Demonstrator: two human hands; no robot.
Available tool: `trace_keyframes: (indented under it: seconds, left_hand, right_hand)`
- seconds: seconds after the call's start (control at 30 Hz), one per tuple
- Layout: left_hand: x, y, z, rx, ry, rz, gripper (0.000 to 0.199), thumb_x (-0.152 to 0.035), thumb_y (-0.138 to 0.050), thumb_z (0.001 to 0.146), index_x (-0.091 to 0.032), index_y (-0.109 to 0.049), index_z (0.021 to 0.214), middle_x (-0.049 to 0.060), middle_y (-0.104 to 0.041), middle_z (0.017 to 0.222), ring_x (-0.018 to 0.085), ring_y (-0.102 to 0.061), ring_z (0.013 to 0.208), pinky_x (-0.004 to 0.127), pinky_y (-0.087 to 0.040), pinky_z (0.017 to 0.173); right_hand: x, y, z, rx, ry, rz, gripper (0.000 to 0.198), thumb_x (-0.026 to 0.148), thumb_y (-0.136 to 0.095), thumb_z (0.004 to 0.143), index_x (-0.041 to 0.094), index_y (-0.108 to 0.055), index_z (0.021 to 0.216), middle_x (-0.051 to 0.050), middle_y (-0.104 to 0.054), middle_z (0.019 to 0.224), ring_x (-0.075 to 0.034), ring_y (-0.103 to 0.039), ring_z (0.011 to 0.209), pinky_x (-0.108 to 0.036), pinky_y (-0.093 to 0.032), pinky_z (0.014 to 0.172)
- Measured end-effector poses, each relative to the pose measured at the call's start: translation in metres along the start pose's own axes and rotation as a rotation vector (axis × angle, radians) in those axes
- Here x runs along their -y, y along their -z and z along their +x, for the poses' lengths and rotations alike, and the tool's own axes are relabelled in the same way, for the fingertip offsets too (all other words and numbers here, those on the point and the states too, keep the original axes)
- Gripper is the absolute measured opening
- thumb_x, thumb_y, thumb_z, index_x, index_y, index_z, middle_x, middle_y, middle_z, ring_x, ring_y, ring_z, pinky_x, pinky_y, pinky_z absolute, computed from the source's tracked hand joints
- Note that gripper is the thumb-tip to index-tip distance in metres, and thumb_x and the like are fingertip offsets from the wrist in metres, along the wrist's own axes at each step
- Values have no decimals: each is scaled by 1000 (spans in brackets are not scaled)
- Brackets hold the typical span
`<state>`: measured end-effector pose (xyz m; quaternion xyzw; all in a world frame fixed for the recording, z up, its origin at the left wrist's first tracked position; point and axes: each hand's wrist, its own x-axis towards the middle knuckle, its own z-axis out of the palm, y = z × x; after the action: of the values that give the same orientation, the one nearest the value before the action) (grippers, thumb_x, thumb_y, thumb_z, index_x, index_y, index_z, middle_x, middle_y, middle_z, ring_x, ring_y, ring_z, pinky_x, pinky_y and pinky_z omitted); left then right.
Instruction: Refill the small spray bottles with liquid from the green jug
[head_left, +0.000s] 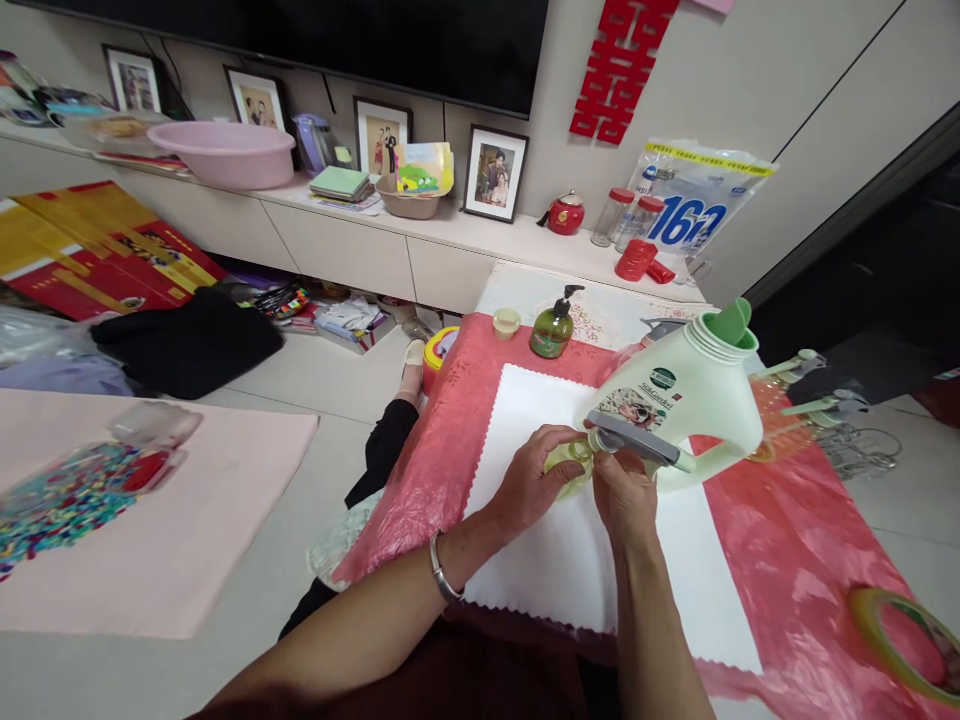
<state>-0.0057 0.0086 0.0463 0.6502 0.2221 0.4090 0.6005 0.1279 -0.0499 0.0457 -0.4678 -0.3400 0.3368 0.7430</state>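
Note:
My left hand [536, 478] is wrapped round a small clear bottle [576, 462] with yellowish contents or tint, its neck facing up. My right hand [624, 490] grips a grey trigger sprayer head [637, 438] at its collar, right beside the bottle's neck; whether the two touch I cannot tell. Just behind both hands stands a large pale green detergent jug [675, 385], uncapped, with a green spout piece [730, 322] tilted in its mouth. Under my hands lies a white scalloped mat [540, 560]. A dark green pump bottle [553, 330] and a small pale cap [506, 322] are farther back.
Red plastic sheeting [427, 480] covers the table. On the right are spray bottles [787, 410], a wire rack [862, 450] and a tape roll [911, 640]. To the left, a pink-topped table [225, 500] holds colourful small pieces [75, 510]. A person's foot [412, 365] shows beside the table.

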Motion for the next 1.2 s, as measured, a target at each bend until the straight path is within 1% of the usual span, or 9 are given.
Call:
trace_keyframes:
  seconds: [0.1,0.17,0.33,0.47,0.67,0.87,1.1,1.2]
  left_hand:
    - [-1,0,0,-3,6,9,32,-39,-69,92,-20,-68,119,10,-68,122,27,-62,120,41,-46,108]
    - [-3,0,0,-6,19,14,32,-39,-69,92,-20,-68,118,10,-68,122,27,-62,121,40,-46,108]
    - [-5,0,0,-4,36,11,33,-38,-70,93,-19,-68,119,9,-68,123,27,-62,121,40,-46,109]
    - [-5,-1,-1,-7,45,7,33,-39,-70,93,-20,-69,120,9,-67,123,26,-62,121,40,-45,109]
    - [-4,0,-1,-6,46,-3,34,-39,-70,93,-20,-70,120,10,-67,125,27,-62,123,40,-45,111]
    - [-4,-1,0,-10,69,3,39,-47,-69,93,-21,-70,121,10,-67,126,27,-62,123,41,-45,112]
    - [-1,1,-1,12,43,-8,44,-50,-65,94,-20,-69,125,11,-65,130,28,-60,127,42,-43,115]
    - [-3,1,-1,17,48,-18,43,-51,-64,94,-21,-70,124,11,-65,131,28,-59,128,42,-42,115]
  right_hand:
    - [-3,4,1,18,4,11,49,36,-94,71,22,-72,112,-5,-63,117,-21,-59,108,-31,-50,94]
    - [-6,6,0,27,-7,13,50,34,-94,71,23,-71,114,-5,-63,120,-21,-59,110,-30,-51,94]
    - [-8,7,-2,27,-33,12,57,38,-96,67,21,-71,116,-8,-63,120,-24,-59,112,-33,-51,93]
    - [-8,4,-4,4,-54,8,57,41,-95,66,20,-71,114,-9,-63,120,-26,-59,112,-34,-51,93]
    - [-11,0,-7,-73,-65,-1,54,46,-95,62,17,-73,102,-9,-66,106,-26,-61,103,-38,-52,93]
    - [-8,-5,-7,-80,-96,-1,50,42,-95,62,17,-74,101,-10,-65,112,-28,-60,111,-38,-51,95]
    - [-9,-6,-6,-82,-98,-20,56,44,-95,61,16,-74,105,-11,-65,115,-29,-59,113,-39,-52,94]
    - [-10,-5,-6,-72,-99,-30,57,44,-95,61,17,-73,107,-11,-65,117,-29,-59,114,-39,-52,95]
